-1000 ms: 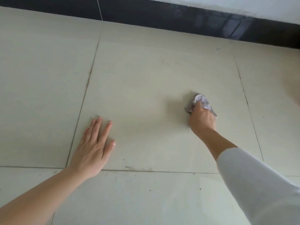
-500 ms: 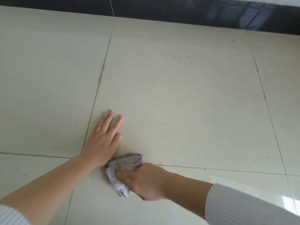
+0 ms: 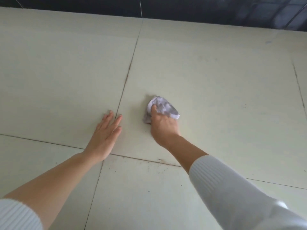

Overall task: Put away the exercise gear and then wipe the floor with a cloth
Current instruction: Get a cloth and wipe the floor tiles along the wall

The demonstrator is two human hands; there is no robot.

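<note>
On pale tiled floor (image 3: 216, 97), dark grout lines, black skirting (image 3: 199, 9)

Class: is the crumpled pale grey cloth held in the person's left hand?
No: the right hand grips the crumpled pale grey cloth; the left hand lies flat on the cream tiled floor.
</note>
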